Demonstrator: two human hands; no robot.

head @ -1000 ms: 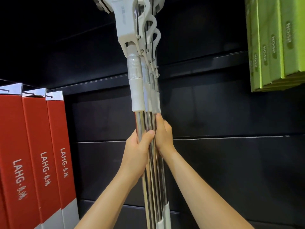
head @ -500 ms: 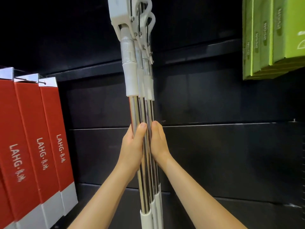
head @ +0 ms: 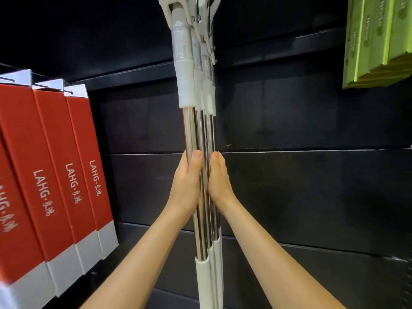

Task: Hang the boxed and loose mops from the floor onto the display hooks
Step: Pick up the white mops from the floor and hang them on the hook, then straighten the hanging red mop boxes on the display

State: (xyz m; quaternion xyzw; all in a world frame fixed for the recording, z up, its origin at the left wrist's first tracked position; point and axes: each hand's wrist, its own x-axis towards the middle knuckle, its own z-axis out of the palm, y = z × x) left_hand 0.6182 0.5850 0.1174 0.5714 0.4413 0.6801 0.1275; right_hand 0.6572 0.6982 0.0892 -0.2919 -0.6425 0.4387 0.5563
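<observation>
Three loose mops (head: 199,130) with shiny steel poles and white plastic fittings hang close together from above the frame, in front of the black display wall. My left hand (head: 186,184) wraps the poles from the left, thumb laid on the front pole. From the right, my right hand (head: 219,181) presses flat against the same bundle, fingers pointing up. The hook that bears the mops is out of view. Red boxed mops (head: 73,166) marked LAHG hang on wire hooks at the left.
Green boxes (head: 376,41) hang at the upper right. The black slatted display wall (head: 312,186) fills the background. The floor is not in view.
My view has tilted down a little, so the mop heads sit higher in frame. Both hands have straightened along the poles and now squeeze the bundle together lower on the steel part.
</observation>
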